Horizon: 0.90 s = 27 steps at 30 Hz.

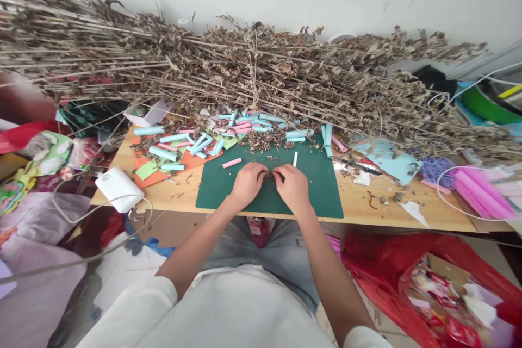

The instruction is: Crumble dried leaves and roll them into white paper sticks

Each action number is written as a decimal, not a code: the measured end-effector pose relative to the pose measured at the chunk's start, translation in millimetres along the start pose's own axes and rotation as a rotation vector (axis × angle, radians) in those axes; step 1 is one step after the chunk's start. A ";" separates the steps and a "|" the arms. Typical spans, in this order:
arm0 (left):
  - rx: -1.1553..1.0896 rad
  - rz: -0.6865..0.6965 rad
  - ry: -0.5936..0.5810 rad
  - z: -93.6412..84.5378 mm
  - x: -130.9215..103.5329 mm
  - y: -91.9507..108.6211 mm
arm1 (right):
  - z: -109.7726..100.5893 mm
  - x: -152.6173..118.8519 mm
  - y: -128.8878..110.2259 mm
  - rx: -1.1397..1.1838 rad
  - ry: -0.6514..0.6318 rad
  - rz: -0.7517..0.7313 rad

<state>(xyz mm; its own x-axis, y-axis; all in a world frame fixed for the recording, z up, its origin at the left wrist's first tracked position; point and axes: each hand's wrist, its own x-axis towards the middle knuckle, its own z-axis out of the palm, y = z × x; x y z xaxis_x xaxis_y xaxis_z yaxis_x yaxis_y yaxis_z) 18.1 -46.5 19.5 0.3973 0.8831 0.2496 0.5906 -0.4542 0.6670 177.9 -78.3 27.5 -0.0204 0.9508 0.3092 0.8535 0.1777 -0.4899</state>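
My left hand point(248, 185) and my right hand point(292, 185) face each other low over the green cutting mat point(322, 190). The fingers of both are pinched around small brown dried leaf bits point(268, 174) between them. Just left of my left hand lies a pink paper tube point(232, 163); a short white strip point(295, 159) stands out beyond my right hand. Crumbled dried leaves point(263, 141) are heaped at the back of the mat, beside several blue and pink paper tubes point(199, 144).
Bundled dried stalks point(253, 65) span the back of the wooden table point(383, 212). A white device point(119, 189) with a cable sits at the left. To the right are a black pen point(361, 167), blue paper point(391, 160) and pink paper point(481, 193). A red bag point(379, 266) hangs low right.
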 end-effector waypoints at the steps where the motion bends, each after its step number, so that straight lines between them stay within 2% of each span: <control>1: 0.012 0.016 -0.013 -0.8 -0.7 -0.9 | -1.3 0.2 1.6 -0.028 -0.028 -0.016; 5: 0.064 0.094 -0.015 -3.6 4.6 -3.0 | -8.5 3.8 5.5 -0.082 -0.065 -0.050; 7: 0.106 0.104 0.009 -4.4 15.1 -4.8 | -12.3 9.3 9.8 -0.010 -0.051 -0.028; 10: 0.212 0.096 -0.047 -2.5 37.5 -8.7 | -14.6 22.9 20.5 0.044 -0.032 0.030; 15: 0.303 0.067 -0.135 9.6 66.5 -11.3 | -3.2 45.9 34.3 -0.125 -0.097 0.047; 21: 0.368 0.069 -0.183 14.5 69.3 -8.2 | 6.1 48.9 34.0 -0.143 -0.120 0.051; 24: 0.236 0.060 -0.119 8.2 60.8 -5.7 | 1.0 42.3 29.7 0.039 -0.049 0.070; 27: -0.071 -0.022 -0.025 1.7 47.8 -3.6 | -4.7 33.8 21.8 0.276 -0.011 0.107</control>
<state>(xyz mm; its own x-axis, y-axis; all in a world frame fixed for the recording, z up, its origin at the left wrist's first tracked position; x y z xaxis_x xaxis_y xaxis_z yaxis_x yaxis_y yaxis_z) 36.1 -2.8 27.8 0.4026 0.8893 0.2168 0.5484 -0.4240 0.7207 198.3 -43.5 31.2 0.0547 0.9702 0.2360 0.6773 0.1376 -0.7227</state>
